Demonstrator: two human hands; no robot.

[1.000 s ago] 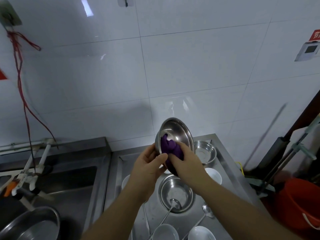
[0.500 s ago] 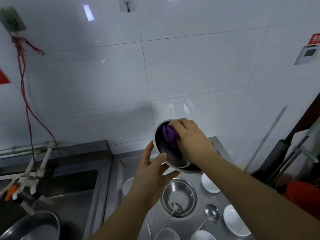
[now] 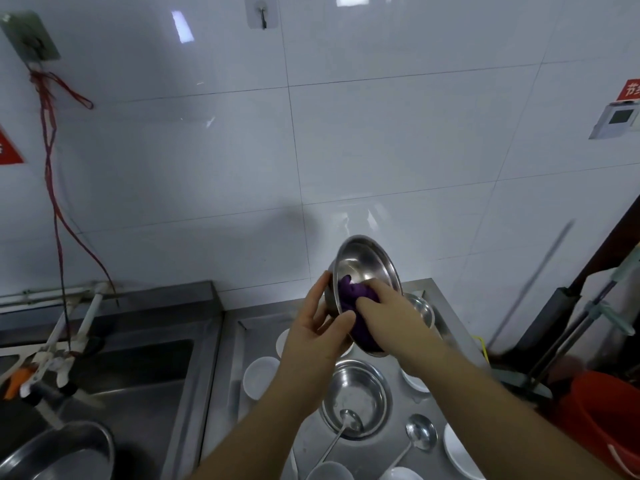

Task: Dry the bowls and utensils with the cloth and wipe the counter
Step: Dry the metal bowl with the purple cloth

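My right hand has slid the purple cloth from the steel bowl's top to its 6 o'clock wall, grip clamped on cloth; left hand clamps the rim above the tabletop. I judge this bowl nearly dry.

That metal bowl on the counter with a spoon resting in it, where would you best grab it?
By the far rim of the steel bowl, coming from above, thumb inside and fingers under the lip. It sits upright and open, and its rim flares outward. The spoon leans over the near edge, so I'd probably lift that out first.
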